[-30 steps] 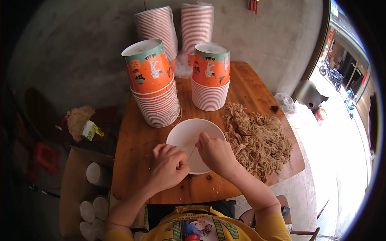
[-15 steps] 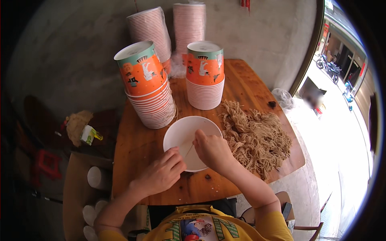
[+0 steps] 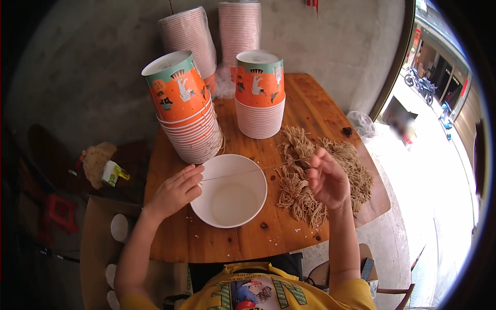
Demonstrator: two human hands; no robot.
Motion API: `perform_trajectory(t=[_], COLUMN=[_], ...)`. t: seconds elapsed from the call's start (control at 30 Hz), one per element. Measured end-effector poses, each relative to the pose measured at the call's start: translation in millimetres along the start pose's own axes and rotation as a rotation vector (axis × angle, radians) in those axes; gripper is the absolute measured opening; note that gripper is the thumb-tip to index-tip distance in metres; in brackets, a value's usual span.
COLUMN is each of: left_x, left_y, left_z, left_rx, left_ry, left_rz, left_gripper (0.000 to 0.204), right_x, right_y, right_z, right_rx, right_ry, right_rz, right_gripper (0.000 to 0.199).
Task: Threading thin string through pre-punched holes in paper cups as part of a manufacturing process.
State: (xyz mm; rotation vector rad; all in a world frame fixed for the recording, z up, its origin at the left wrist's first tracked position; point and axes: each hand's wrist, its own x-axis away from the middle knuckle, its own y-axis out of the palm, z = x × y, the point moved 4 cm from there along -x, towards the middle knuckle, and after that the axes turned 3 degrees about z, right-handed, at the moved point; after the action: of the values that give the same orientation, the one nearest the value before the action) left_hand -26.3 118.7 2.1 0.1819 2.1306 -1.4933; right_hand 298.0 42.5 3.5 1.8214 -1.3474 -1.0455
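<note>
A white paper tub (image 3: 261, 194) stands near the front of the wooden table. A thin string (image 3: 232, 174) is drawn across its opening. At the tub's left rim, my left hand (image 3: 178, 190) pinches one end with its fingers together. My right hand (image 3: 330, 181) is raised over a tan heap of stringy strands (image 3: 354, 173), palm turned inward and fingers curled. The string runs toward its fingertips, in line with their pinch, though its far end is faint against the heap.
Printed orange-and-green tubs are stacked at left (image 3: 178, 93) and in the middle (image 3: 260, 85). Behind them rise two plastic-wrapped stacks of tubs (image 3: 188, 41). A cardboard box (image 3: 95, 248) with white tubs stands left of the table. A clear plastic bag (image 3: 361, 124) lies beyond the right edge.
My right hand has moved out of the tub to the right and up, stretching the string. My left hand has shifted left and up. The tub has slid left.
</note>
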Motion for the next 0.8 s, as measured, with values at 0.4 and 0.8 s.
perform_trajectory(t=[0.4,0.8], left_x=[-14.4,-69.3], left_y=[-5.4,12.9], left_z=[1.8,79.8], left_rx=[0.341,0.640], left_ry=[-0.456,-0.665], left_rz=[0.055,-0.133], left_gripper=[0.019,0.032], right_x=[24.2,13.9], right_y=[-8.1,17.8], right_z=[-6.6,60.0], right_rx=[1.052,1.238], right_ry=[-0.365,-0.056], right_rz=[0.291,0.240], right_gripper=[0.004,0.007])
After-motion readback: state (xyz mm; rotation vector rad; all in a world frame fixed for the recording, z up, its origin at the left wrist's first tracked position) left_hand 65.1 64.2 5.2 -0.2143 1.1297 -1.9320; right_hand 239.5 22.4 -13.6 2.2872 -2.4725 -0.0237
